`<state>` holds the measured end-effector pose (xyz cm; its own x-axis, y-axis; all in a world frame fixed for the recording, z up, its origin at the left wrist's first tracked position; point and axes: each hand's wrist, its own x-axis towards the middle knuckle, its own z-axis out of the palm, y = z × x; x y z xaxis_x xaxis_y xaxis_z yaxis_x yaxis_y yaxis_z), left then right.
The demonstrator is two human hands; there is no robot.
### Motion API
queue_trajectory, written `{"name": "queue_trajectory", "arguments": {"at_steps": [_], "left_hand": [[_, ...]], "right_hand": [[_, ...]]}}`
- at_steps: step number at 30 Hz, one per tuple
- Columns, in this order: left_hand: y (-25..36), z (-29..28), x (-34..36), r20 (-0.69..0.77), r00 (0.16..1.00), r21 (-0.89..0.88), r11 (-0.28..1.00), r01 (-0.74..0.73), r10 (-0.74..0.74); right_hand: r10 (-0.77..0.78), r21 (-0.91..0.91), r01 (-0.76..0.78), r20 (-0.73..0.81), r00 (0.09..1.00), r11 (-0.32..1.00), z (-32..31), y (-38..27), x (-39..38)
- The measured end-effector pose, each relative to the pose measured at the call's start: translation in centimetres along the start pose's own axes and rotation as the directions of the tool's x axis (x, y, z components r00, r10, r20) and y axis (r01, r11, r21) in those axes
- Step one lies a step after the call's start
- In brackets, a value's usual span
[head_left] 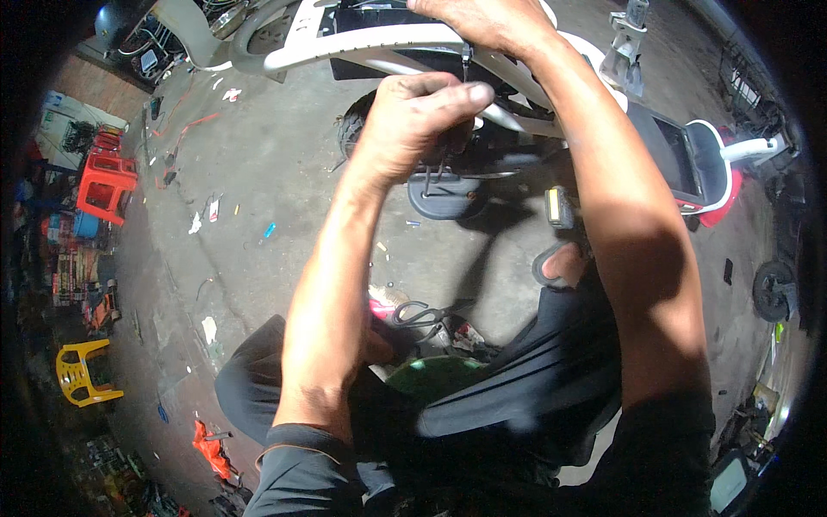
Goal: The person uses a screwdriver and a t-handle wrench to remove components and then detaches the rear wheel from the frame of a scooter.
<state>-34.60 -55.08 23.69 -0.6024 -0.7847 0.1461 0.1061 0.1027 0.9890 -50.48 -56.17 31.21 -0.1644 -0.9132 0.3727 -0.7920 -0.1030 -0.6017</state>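
A white two-wheeled vehicle's curved frame tube (379, 39) crosses the top of the view. My left hand (422, 125) is closed just below it, the thumb stretched to the right and the fingers curled. What those fingers hold is hidden. A small dark fitting (466, 59) hangs at the tube beside the left thumb. Above, my right hand (495, 21) lies over the white frame; its fingers run out of the top edge and are mostly hidden. Under the left hand is a dark rounded footrest or pedal (444, 198).
A yellow and black pedal (558, 208) sits near my sandalled foot (564, 263). On the grey floor lie paper scraps, a blue piece (270, 230) and an orange bag (211, 450). Red stools (108, 185) and a yellow chair (84, 373) stand left; a wheel (774, 291) is right.
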Motion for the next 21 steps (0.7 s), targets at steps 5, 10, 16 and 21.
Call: {"name": "queue_trajectory", "arguments": {"at_steps": [5, 10, 16, 21], "left_hand": [[-3.0, 2.7, 1.7, -0.679, 0.539, 0.301, 0.858, -0.415, 0.499], [-2.9, 1.6, 0.2, -0.348, 0.712, 0.689, 0.682, -0.247, 0.61], [2.9, -2.1, -2.6, 0.156, 0.967, 0.874, 0.428, -0.23, 0.202], [4.9, -2.9, -3.4, -0.01, 0.999, 0.992, 0.128, 0.004, 0.046]], "right_hand": [[0.001, -0.001, -0.001, 0.017, 1.0, 1.0, -0.1, -0.1, 0.3], [0.02, 0.005, -0.019, -0.004, 1.0, 1.0, 0.5, 0.9, 0.8], [-0.13, 0.259, 0.189, -0.229, 0.965, 0.947, 0.9, 1.7, 0.5], [-0.173, 0.258, 0.264, -0.326, 0.929, 0.929, 2.4, 0.8, -7.9]]}}
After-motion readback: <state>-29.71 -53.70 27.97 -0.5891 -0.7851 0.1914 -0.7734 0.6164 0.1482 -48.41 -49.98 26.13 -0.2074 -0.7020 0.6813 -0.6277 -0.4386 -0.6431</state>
